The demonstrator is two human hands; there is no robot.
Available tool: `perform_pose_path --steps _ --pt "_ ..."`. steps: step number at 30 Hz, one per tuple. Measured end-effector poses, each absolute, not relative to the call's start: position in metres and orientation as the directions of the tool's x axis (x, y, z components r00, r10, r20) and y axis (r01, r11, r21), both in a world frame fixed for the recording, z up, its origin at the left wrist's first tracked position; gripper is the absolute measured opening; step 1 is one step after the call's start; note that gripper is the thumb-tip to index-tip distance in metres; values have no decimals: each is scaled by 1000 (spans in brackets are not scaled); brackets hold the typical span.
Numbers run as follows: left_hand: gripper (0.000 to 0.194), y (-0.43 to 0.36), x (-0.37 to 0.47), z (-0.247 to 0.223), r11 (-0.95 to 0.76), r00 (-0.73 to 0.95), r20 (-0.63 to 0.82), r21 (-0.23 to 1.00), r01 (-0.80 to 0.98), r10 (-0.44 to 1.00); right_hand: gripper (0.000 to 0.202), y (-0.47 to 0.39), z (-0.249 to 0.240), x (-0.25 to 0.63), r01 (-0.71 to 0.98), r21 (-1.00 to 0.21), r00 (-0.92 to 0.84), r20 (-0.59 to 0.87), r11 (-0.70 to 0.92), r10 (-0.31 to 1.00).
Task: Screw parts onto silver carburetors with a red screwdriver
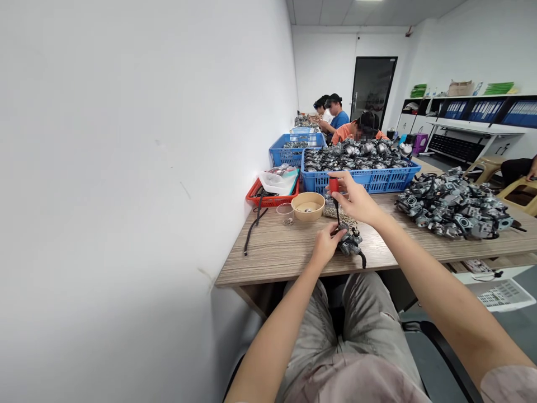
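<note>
My right hand [352, 197] grips the red handle of a screwdriver [334, 186], which stands upright with its dark shaft pointing down. The tip meets the top of a metal carburetor [351, 243] near the table's front edge; the exact contact is too small to make out. My left hand [328, 244] holds the carburetor from its left side, fingers close to the screwdriver tip. A short black hose hangs from the part's right side. Just behind it lies a pile of small brass-coloured pieces [347, 220].
A cardboard bowl [308, 207], a clear cup [286, 215], a black hose [250, 235] and a red basket [272, 200] are on the left. Blue crates [369, 182] stand behind. Heaped carburetors [459, 207] lie right. Several people sit farther back. A wall [168, 168] borders the left.
</note>
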State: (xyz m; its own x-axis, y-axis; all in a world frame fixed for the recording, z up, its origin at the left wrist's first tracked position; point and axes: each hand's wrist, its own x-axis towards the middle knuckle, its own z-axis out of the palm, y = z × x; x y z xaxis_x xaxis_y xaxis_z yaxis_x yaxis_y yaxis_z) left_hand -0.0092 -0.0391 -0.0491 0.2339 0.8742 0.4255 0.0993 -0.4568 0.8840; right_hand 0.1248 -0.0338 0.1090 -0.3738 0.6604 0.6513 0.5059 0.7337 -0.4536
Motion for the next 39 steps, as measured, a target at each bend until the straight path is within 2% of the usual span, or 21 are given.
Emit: perform_pose_path --steps 5,16,29,34,39 --pt "31 -44 -8 -47 -474 242 439 873 113 865 41 -32 108 125 574 -406 -309 697 711 647" --pt "33 -44 -8 -49 -484 242 449 869 107 860 34 -31 109 124 634 -330 -301 728 700 616" --pt "33 -48 -10 -48 -511 249 463 839 188 851 33 -35 114 117 725 -240 -354 674 646 648" --pt "34 -50 -10 -49 -527 248 474 818 232 845 37 -40 119 115 821 -208 -284 659 532 696" --pt "32 -51 -11 -52 -539 252 481 797 272 840 39 -46 126 114 863 -141 -310 609 485 730"
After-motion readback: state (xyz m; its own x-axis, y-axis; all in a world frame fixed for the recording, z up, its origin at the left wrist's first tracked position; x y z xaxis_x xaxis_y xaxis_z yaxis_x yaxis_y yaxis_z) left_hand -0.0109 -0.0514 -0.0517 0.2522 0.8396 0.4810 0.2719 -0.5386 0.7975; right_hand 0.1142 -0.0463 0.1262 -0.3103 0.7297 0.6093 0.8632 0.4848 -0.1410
